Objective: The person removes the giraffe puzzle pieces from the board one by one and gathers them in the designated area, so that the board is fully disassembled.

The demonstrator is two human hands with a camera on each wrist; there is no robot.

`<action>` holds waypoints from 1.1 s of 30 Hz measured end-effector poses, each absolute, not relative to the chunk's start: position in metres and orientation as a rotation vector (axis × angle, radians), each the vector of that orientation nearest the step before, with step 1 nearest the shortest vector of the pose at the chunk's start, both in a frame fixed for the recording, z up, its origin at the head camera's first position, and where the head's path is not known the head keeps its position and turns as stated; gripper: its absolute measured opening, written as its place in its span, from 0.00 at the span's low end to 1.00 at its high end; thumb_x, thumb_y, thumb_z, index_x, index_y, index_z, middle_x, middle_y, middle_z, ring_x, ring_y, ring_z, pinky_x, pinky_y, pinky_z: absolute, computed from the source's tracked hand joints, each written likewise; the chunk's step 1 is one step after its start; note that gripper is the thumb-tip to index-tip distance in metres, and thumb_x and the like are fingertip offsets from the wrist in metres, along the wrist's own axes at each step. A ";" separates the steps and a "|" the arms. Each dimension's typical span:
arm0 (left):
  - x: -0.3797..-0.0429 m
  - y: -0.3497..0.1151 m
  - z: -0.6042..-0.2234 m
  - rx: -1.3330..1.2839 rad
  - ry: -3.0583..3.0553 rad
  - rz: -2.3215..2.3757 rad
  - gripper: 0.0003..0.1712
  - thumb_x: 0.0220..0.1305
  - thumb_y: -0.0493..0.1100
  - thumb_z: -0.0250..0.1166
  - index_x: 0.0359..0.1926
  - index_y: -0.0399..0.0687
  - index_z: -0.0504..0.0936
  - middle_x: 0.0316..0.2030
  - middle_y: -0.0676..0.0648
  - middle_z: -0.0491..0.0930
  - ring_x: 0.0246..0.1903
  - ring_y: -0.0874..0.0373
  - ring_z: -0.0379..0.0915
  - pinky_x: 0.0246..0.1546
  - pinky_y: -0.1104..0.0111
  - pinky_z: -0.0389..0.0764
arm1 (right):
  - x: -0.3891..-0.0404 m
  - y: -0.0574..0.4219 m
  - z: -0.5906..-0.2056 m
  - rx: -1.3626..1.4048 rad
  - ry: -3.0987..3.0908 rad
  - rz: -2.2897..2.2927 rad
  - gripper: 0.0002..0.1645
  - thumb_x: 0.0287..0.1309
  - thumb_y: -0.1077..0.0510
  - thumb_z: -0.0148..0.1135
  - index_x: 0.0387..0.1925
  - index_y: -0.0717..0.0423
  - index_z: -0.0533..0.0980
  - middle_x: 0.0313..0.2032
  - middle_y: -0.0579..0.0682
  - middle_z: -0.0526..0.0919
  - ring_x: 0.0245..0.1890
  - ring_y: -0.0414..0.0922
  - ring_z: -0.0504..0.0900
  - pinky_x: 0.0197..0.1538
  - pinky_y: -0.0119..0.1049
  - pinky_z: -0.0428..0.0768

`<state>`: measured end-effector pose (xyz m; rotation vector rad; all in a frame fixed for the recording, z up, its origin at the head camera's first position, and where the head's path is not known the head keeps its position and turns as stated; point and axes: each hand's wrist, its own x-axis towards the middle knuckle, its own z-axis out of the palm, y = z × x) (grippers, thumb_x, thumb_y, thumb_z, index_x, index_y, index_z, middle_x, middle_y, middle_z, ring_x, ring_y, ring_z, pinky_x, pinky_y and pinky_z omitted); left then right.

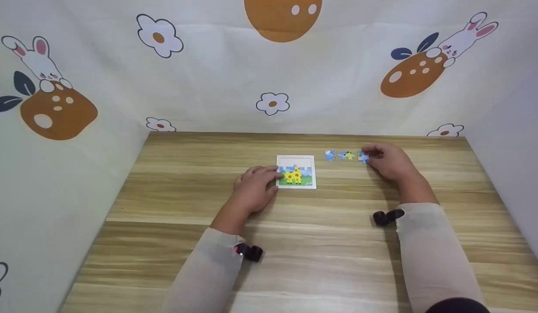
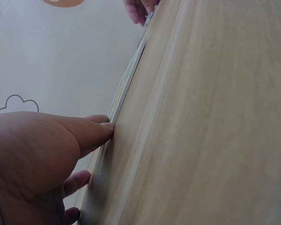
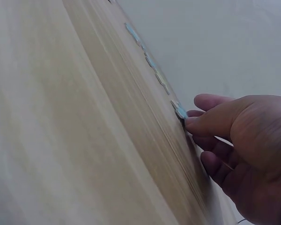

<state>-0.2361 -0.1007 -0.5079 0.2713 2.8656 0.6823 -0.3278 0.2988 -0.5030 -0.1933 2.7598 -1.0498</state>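
Observation:
A small square jigsaw tray (image 1: pixel 296 187) with a white border lies flat on the table. Pieces in it form a yellow giraffe on green and blue; its upper strip is bare white. My left hand (image 1: pixel 255 189) rests at the tray's left edge, one fingertip over the border and the thumb touching its side in the left wrist view. To the tray's right, my right hand (image 1: pixel 391 163) pinches a blue puzzle piece (image 1: pixel 362 157) between thumb and index finger, at table level. Left of that piece lie a blue-and-yellow piece (image 1: pixel 347 155) and a blue-and-white piece (image 1: pixel 329 154).
The wood-grain table (image 1: pixel 321 261) meets a patterned cloth wall (image 1: pixel 216 87) just behind the pieces. Pale walls rise on the left and right sides. A small black camera sits at each sleeve cuff.

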 end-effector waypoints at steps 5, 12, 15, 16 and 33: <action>-0.237 -0.100 -0.508 0.260 2.859 0.671 0.24 0.80 0.52 0.62 0.72 0.76 0.77 0.81 0.65 0.64 0.84 0.49 0.53 0.80 0.40 0.54 | -0.328 0.299 -0.505 -0.178 2.765 -1.055 0.25 0.75 0.63 0.59 0.70 0.57 0.77 0.67 0.63 0.82 0.72 0.61 0.77 0.77 0.60 0.71; -0.237 -0.100 -0.508 0.255 2.851 0.676 0.24 0.80 0.52 0.62 0.72 0.77 0.77 0.81 0.65 0.64 0.84 0.50 0.52 0.81 0.40 0.52 | -0.329 0.299 -0.506 -0.174 2.761 -1.071 0.25 0.75 0.63 0.58 0.70 0.57 0.77 0.67 0.63 0.82 0.72 0.61 0.77 0.76 0.60 0.71; -0.238 -0.100 -0.508 0.259 2.853 0.683 0.24 0.80 0.52 0.62 0.72 0.76 0.77 0.81 0.65 0.64 0.84 0.49 0.53 0.81 0.40 0.52 | -0.329 0.296 -0.503 -0.168 2.759 -1.078 0.25 0.75 0.63 0.58 0.70 0.56 0.77 0.67 0.63 0.82 0.71 0.61 0.78 0.75 0.60 0.72; -0.238 -0.101 -0.508 0.260 2.854 0.686 0.23 0.80 0.53 0.62 0.72 0.76 0.77 0.81 0.65 0.64 0.84 0.49 0.53 0.81 0.40 0.52 | -0.329 0.295 -0.502 -0.160 2.763 -1.077 0.26 0.75 0.62 0.58 0.71 0.56 0.77 0.67 0.63 0.82 0.71 0.61 0.78 0.75 0.61 0.72; -0.239 -0.101 -0.509 0.250 2.859 0.656 0.33 0.79 0.54 0.63 0.80 0.70 0.68 0.81 0.61 0.65 0.84 0.49 0.53 0.80 0.40 0.55 | -0.311 0.202 -0.464 -0.326 2.693 -1.139 0.24 0.73 0.60 0.62 0.68 0.49 0.80 0.69 0.56 0.80 0.68 0.58 0.79 0.70 0.58 0.78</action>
